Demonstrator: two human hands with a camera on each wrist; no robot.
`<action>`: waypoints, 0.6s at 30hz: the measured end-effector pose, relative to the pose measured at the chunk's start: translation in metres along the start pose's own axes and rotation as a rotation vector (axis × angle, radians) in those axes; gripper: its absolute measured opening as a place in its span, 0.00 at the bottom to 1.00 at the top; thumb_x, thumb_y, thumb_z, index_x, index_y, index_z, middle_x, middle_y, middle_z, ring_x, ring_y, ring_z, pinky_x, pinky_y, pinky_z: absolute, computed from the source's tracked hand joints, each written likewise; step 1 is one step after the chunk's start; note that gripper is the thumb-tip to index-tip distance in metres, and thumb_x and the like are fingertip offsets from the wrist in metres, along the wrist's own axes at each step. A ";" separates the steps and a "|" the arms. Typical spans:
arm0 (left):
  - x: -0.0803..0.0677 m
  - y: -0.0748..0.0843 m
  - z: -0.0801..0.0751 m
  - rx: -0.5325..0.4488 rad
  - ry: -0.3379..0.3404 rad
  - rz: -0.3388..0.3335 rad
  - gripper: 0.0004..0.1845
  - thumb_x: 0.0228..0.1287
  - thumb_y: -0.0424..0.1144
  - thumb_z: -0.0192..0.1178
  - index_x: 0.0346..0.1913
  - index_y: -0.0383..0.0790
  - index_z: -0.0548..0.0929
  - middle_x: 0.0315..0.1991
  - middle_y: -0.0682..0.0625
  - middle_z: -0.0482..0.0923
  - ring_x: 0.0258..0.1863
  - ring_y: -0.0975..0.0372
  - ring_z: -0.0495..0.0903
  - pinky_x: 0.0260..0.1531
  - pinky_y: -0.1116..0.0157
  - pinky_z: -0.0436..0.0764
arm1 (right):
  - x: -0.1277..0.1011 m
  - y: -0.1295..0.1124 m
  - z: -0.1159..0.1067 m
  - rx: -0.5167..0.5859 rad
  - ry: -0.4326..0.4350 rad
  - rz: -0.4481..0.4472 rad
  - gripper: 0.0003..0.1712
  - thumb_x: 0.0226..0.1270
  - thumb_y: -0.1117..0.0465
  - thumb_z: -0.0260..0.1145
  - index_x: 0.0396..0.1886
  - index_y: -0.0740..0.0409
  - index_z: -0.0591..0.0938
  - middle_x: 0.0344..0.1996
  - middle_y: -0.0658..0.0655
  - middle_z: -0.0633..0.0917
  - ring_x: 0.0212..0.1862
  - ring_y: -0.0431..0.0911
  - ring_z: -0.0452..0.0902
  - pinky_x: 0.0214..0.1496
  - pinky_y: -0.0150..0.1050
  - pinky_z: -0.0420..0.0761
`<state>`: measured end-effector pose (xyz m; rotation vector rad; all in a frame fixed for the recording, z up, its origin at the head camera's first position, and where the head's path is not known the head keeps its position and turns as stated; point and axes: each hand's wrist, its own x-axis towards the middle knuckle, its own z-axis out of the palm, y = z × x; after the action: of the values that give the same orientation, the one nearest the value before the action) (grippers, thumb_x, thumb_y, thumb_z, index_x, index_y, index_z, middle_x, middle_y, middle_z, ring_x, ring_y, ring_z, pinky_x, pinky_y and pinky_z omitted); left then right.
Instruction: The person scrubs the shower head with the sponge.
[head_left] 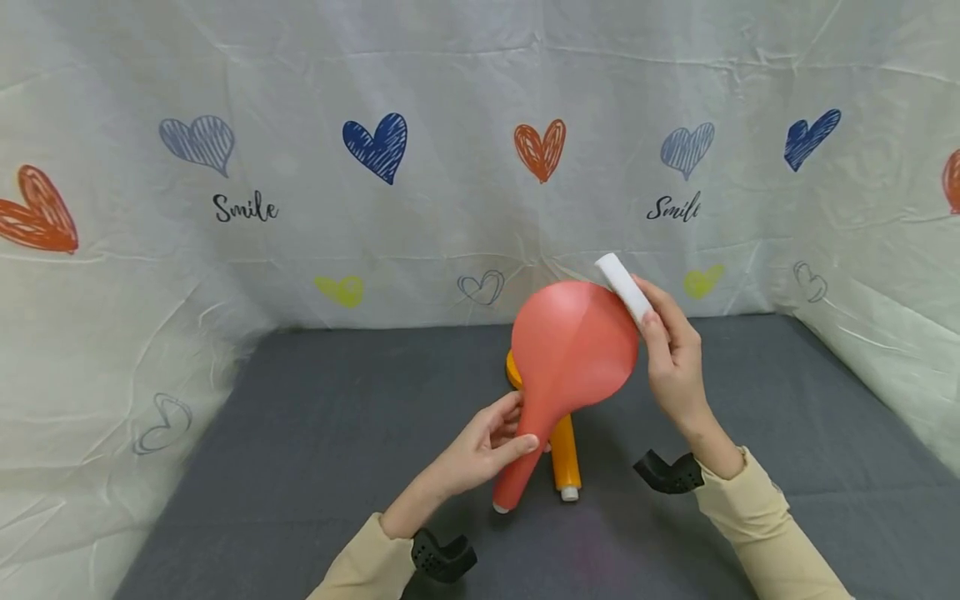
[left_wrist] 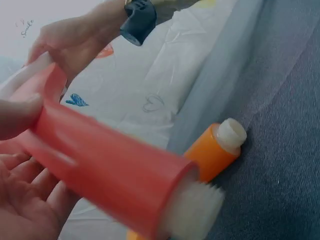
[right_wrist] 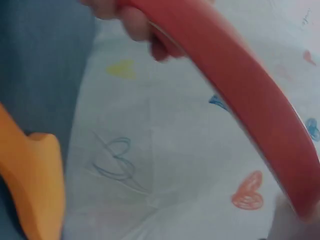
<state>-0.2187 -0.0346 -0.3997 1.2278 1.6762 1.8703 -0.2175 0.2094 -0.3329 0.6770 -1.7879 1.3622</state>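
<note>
We see the left hand (head_left: 480, 450) curled round the tapering handle of a red paddle (head_left: 572, 354), fingers and thumb wrapped about the smooth plastic just above its white ribbed end cap (left_wrist: 195, 212). The paddle is lifted off the table and tilted, its broad rounded blade up and to the right, its handle pointing down toward the near edge. The blade looks glossy and gently curved, as the right wrist view shows along its rim.

The right hand (head_left: 673, 358) pinches a short white cylinder (head_left: 624, 287), chalk-like and matte, between thumb and fingers; its lower part lies against the blade's upper right edge, and its free end sticks up to the far left.

Just behind and beneath the red paddle lies an orange paddle (head_left: 564, 454) of the same shape, flat on the table, its handle pointing near and ending in a white cap; most of its blade is hidden by the red one.

Both rest over a grey cloth table (head_left: 315, 433) with a fine woven surface. Around it hangs a crinkled white sheet (head_left: 450, 208) printed with scribbled hearts in blue, orange and yellow and the word "Smile". Both wrists wear beige sleeves and black camera mounts.
</note>
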 end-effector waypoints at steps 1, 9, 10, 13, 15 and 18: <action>0.000 0.000 0.000 0.021 0.012 0.008 0.28 0.69 0.36 0.52 0.67 0.30 0.57 0.55 0.31 0.69 0.46 0.35 0.74 0.46 0.59 0.78 | -0.002 0.000 0.000 0.004 0.002 0.011 0.21 0.70 0.74 0.45 0.60 0.68 0.70 0.57 0.61 0.74 0.54 0.46 0.71 0.53 0.32 0.71; -0.001 0.000 -0.001 0.084 0.145 0.022 0.26 0.68 0.30 0.51 0.67 0.33 0.58 0.57 0.33 0.68 0.45 0.42 0.77 0.46 0.60 0.78 | -0.045 0.004 0.022 0.143 -0.040 0.042 0.24 0.66 0.80 0.45 0.62 0.76 0.56 0.61 0.60 0.63 0.59 0.49 0.67 0.54 0.33 0.73; -0.001 0.000 -0.001 0.091 0.151 0.016 0.27 0.68 0.30 0.51 0.67 0.34 0.57 0.57 0.34 0.68 0.45 0.42 0.77 0.46 0.61 0.78 | -0.050 0.005 0.024 0.156 -0.045 0.047 0.25 0.65 0.81 0.45 0.61 0.77 0.55 0.61 0.59 0.62 0.59 0.49 0.67 0.54 0.33 0.73; -0.001 0.000 -0.002 0.146 0.155 0.007 0.28 0.68 0.30 0.52 0.68 0.34 0.57 0.58 0.36 0.68 0.46 0.44 0.77 0.46 0.61 0.78 | -0.055 0.006 0.025 0.156 -0.026 0.056 0.24 0.65 0.80 0.45 0.61 0.77 0.54 0.61 0.59 0.61 0.58 0.50 0.67 0.52 0.32 0.74; -0.001 0.001 -0.003 0.238 0.162 0.004 0.28 0.67 0.31 0.52 0.68 0.35 0.57 0.58 0.38 0.70 0.47 0.49 0.78 0.46 0.62 0.78 | -0.051 0.007 0.022 0.121 -0.001 0.053 0.23 0.66 0.79 0.44 0.61 0.76 0.55 0.61 0.61 0.62 0.57 0.49 0.68 0.52 0.31 0.74; -0.002 0.002 -0.004 0.374 0.171 -0.008 0.28 0.67 0.32 0.54 0.67 0.35 0.59 0.55 0.41 0.73 0.46 0.55 0.77 0.44 0.63 0.78 | -0.039 0.005 0.015 0.048 0.035 0.047 0.22 0.68 0.78 0.43 0.61 0.75 0.59 0.58 0.61 0.67 0.56 0.47 0.69 0.52 0.31 0.72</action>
<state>-0.2203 -0.0387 -0.3983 1.2170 2.1955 1.7508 -0.2036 0.1951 -0.3695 0.6370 -1.7584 1.4441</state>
